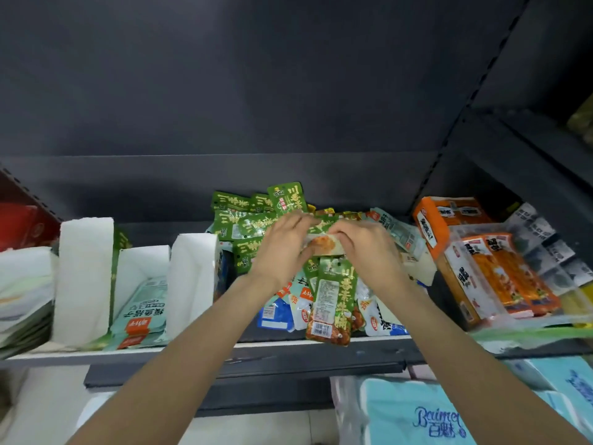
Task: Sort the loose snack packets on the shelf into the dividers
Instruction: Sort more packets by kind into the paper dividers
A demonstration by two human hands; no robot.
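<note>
A heap of loose snack packets covers the middle of the shelf: green ones (244, 226) at the back, pale teal and white ones (378, 316) in front. My left hand (282, 248) and my right hand (365, 248) together grip a green packet (322, 244) above the heap, one at each end. A long green packet (332, 303) lies just below them, reaching the shelf's front edge. White paper dividers (85, 277) (192, 281) stand on the left, and pale teal packets (144, 313) lie stacked between them.
Orange boxes and clear-wrapped orange packs (500, 277) fill the right of the shelf. Flat pale packets (22, 300) are piled at the far left. Teal tissue packs (417, 415) sit on the level below. The dark shelf back wall (288, 181) rises behind the heap.
</note>
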